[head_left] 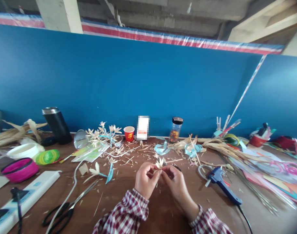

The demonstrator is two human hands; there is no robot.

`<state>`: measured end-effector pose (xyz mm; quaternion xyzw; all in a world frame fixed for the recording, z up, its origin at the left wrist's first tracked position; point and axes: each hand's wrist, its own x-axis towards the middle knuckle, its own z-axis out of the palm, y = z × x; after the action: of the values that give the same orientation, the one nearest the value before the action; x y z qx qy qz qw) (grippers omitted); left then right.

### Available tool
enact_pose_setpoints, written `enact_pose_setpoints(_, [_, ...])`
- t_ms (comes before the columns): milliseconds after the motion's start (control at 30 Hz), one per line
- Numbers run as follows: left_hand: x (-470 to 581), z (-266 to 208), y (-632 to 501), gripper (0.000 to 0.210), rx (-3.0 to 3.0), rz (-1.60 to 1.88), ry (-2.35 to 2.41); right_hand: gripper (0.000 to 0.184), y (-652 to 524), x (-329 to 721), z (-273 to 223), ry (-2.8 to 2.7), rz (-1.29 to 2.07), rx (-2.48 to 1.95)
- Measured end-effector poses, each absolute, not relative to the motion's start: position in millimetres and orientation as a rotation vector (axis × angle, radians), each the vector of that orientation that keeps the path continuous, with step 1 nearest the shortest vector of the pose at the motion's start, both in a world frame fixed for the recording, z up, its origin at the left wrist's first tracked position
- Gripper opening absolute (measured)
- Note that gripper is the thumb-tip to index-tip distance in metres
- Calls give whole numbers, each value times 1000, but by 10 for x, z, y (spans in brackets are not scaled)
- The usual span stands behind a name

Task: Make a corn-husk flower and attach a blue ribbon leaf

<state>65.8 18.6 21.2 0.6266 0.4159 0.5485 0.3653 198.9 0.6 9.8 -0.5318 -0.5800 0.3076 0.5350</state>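
Just above the middle of the table, my left hand [146, 179] and my right hand [174, 181] meet at the fingertips. Between them is a small pale flower [159, 163] with pointed petals, apparently made of dried husk. Both hands are closed in a pinch on it; the fingers hide its lower part. To the left lies a similar single flower [96, 169] with a blue-wrapped stem [110, 174]. Farther back stands a branch of several such flowers [104, 134]. A blue glue gun [223, 185] rests to the right of my right hand.
Black-handled scissors [69, 208] and a white power strip [29, 191] lie at left front. Behind are a dark flask [57, 125], a red paper cup [129, 133] and a lidded jar [175, 130]. Dried husks [218, 146] and wires [255, 187] spread at right. Scraps litter the brown table [124, 201].
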Motion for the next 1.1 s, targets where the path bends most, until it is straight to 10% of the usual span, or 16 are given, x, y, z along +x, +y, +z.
enact_pose_setpoints(633, [575,240,232,16,1976,1463,1003,37,13,1944,191,-1110,1225,-1078])
enact_pose_setpoints(1100, [626,206,220,10,1818,1441,1037,31,16,1944,66,-1321,838,-1239])
